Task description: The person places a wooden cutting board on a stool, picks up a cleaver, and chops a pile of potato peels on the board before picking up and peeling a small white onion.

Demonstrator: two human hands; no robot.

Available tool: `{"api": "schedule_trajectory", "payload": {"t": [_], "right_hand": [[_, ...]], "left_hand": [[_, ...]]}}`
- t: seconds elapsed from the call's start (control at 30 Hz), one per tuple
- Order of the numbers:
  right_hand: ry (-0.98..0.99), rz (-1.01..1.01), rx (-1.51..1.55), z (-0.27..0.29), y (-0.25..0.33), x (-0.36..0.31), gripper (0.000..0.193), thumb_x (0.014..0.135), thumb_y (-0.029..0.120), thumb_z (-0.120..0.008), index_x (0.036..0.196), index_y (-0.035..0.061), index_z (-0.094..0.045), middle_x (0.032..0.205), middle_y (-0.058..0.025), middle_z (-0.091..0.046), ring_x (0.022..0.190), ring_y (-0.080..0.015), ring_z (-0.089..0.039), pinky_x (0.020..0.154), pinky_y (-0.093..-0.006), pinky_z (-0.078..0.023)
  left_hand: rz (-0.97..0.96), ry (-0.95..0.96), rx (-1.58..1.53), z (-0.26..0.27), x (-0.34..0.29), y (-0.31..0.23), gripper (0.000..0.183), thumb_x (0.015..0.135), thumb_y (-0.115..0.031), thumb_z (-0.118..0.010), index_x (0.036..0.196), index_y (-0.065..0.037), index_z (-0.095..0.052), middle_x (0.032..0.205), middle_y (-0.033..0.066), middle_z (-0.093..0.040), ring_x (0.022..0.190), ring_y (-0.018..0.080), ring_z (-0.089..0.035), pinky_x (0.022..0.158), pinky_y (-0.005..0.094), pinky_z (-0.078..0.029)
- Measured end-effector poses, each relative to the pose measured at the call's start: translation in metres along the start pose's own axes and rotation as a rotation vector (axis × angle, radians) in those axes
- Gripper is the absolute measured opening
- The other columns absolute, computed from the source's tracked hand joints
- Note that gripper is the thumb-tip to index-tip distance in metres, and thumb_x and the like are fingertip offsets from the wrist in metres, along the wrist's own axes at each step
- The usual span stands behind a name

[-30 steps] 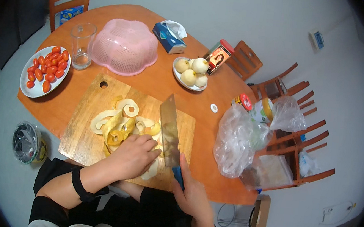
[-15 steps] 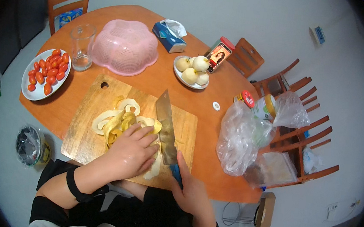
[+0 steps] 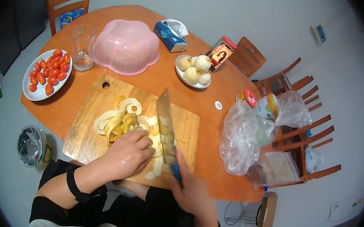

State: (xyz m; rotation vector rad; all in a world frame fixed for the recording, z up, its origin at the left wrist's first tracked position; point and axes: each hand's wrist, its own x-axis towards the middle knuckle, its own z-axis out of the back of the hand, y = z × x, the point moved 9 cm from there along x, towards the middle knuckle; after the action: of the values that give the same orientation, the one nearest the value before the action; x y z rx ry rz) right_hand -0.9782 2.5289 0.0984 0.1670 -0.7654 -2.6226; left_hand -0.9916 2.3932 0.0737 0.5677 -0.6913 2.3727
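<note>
A wooden cutting board (image 3: 87,129) lies at the table's near edge with a heap of yellow-white fruit peels (image 3: 120,123) on it. My left hand (image 3: 130,153) rests on the near side of the heap, fingers curled over and gripping the peels. In my right hand (image 3: 192,190) is the blue handle of a cleaver (image 3: 166,127). Its broad blade points away from me, along the right edge of the peels. Some peel strips lie between my left hand and the blade. What sits under my left palm is hidden.
Beyond the board stand a plate of cherry tomatoes (image 3: 28,85), a glass mug (image 3: 83,48), a pink basket (image 3: 127,48), a tissue pack (image 3: 171,34), a plate of peeled pears (image 3: 190,73) and a phone (image 3: 220,56). Plastic bags (image 3: 240,140) lie right; a bin (image 3: 34,146) stands left.
My left fingers have curled in and drawn back slightly toward me, uncovering more peels beside the blade. The cleaver stays nearly where it was in my right hand.
</note>
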Motion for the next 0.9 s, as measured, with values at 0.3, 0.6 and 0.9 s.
{"api": "schedule_trajectory", "payload": {"t": [0.3,0.6,0.9], "right_hand": [[0.11,-0.077,-0.036,-0.011,-0.001,0.006,0.064,0.083,0.008,-0.055,0.14,0.0037,-0.028,0.08,-0.0282,-0.059,0.073,-0.0412,-0.061,0.064,-0.0384,-0.048],[0.054,-0.021,-0.004,-0.009,-0.002,0.01,0.063,0.083,0.008,-0.054,0.14,0.0048,-0.029,0.082,-0.0272,-0.059,0.071,-0.0392,-0.061,0.064,-0.0365,-0.048],[0.077,-0.1,-0.02,-0.012,-0.016,0.011,0.067,0.084,0.014,-0.053,0.143,0.0085,-0.021,0.087,-0.0273,-0.061,0.075,-0.043,-0.06,0.066,-0.0458,-0.048]], "left_hand": [[0.001,0.01,-0.006,-0.001,0.002,0.0,0.017,0.073,-0.013,-0.063,0.086,-0.004,-0.065,0.088,0.0104,-0.057,0.102,0.0316,-0.052,0.084,0.0396,-0.044],[0.016,-0.02,-0.033,0.0,0.004,0.001,0.016,0.073,-0.016,-0.065,0.084,-0.005,-0.065,0.088,0.0098,-0.057,0.103,0.0318,-0.052,0.084,0.0392,-0.044],[0.007,0.019,-0.019,-0.003,0.005,0.0,0.015,0.074,-0.016,-0.064,0.085,-0.005,-0.065,0.088,0.0088,-0.057,0.103,0.0316,-0.052,0.084,0.0386,-0.044]]}}
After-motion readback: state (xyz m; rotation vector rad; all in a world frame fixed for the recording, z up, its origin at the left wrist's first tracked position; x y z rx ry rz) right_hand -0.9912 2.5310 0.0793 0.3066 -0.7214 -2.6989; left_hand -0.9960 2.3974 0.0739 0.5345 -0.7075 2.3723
